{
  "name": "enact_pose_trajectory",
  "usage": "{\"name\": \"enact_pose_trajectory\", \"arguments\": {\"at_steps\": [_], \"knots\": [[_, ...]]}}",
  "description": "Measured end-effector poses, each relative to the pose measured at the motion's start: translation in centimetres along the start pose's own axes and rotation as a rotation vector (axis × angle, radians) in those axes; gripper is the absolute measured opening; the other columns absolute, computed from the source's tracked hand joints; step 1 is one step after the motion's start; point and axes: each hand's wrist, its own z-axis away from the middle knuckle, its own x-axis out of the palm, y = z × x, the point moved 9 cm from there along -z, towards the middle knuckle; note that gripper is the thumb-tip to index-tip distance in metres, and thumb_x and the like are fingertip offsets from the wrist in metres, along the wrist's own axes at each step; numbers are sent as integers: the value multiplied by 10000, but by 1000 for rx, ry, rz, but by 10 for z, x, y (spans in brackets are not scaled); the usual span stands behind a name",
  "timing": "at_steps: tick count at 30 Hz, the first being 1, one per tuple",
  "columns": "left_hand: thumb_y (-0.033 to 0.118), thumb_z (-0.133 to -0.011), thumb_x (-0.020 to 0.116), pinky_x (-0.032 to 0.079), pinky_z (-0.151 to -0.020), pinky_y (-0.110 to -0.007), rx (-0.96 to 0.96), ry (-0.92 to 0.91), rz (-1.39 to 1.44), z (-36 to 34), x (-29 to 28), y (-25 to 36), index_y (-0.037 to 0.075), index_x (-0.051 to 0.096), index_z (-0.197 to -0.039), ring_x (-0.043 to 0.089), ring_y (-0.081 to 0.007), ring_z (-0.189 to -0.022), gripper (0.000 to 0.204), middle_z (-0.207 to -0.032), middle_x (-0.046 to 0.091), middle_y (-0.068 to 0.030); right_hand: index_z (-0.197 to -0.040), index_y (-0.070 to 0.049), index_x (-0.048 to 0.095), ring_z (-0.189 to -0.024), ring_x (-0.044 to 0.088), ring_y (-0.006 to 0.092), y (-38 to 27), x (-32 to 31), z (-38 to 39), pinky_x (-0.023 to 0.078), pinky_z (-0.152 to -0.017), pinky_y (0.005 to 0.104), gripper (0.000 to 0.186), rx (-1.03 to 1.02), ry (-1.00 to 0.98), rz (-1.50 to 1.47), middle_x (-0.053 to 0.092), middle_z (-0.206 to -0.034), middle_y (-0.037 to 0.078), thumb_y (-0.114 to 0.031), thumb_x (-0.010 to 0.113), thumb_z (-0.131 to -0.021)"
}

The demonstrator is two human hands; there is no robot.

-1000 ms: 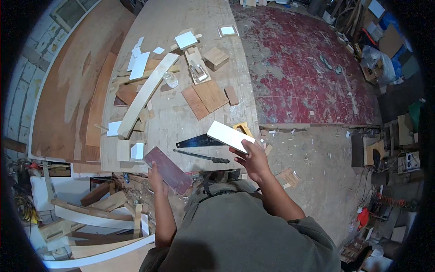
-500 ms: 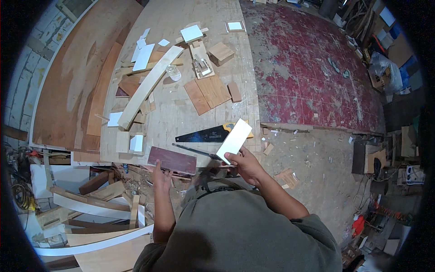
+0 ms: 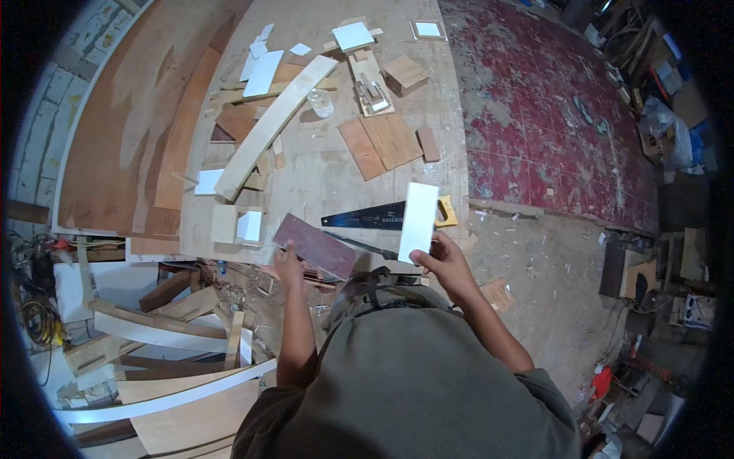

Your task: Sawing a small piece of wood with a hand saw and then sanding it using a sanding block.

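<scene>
My left hand [image 3: 289, 269] is closed on a reddish-brown rectangular board [image 3: 315, 246], held tilted at the near edge of the workbench. A white rectangular board [image 3: 420, 222] stands nearly upright in my right hand [image 3: 446, 265], thumb on its lower end. Behind the white board lies a handsaw [image 3: 362, 217] with a dark blade and yellow handle [image 3: 446, 212], partly covered by it. A thin dark tool [image 3: 370, 245] runs between the two boards, its ends hidden; I cannot make out its kind.
On the workbench [image 3: 306, 183] are a long pale curved plank [image 3: 275, 126], a clear jar [image 3: 321, 102], flat brown boards [image 3: 380, 145], a wooden block [image 3: 405, 75] and white offcuts [image 3: 264, 73]. Curved wood pieces [image 3: 164, 336] pile up at lower left. A red worn floor [image 3: 550, 122] spreads at right.
The white board has turned more upright and moved right with my right hand. The brown board has shifted right and tilted more steeply. The whole view has shifted slightly.
</scene>
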Motion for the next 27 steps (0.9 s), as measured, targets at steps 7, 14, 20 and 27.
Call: {"name": "enact_pose_trajectory", "arguments": {"at_steps": [7,14,20,27], "knots": [[365,-1008,626,483,-786,-318,180,52,-196,-75,-12,-3,0,605,-1132,606,-176,-872,386,-972,649,-81,-1112,-68,606,-816,563,70,-6,43,-19,449,-684,239,234,25,12,78,632,-926,-5,-193,720,-950],[324,-1013,629,465,-869,-326,123,-98,-156,-90,9,5,-21,615,-1167,602,-186,-954,378,-1047,667,-114,-1160,-58,600,-799,582,89,4,58,-45,454,-686,250,292,67,64,194,649,-927,17,-252,700,-965],[337,-1008,637,473,-851,-326,26,-87,-174,-107,4,-2,-27,615,-1140,602,-177,-950,387,-1045,670,-116,-1186,-43,617,-769,599,103,27,71,-71,459,-670,253,333,111,46,226,677,-934,44,-278,699,-966],[327,-1004,630,520,-735,-334,-12,-191,-219,-156,13,-20,-50,604,-1230,657,-201,-897,440,-1098,686,-141,-1200,-11,621,-800,618,113,41,93,-97,494,-687,268,349,119,10,257,686,-936,64,-236,716,-952]]}}
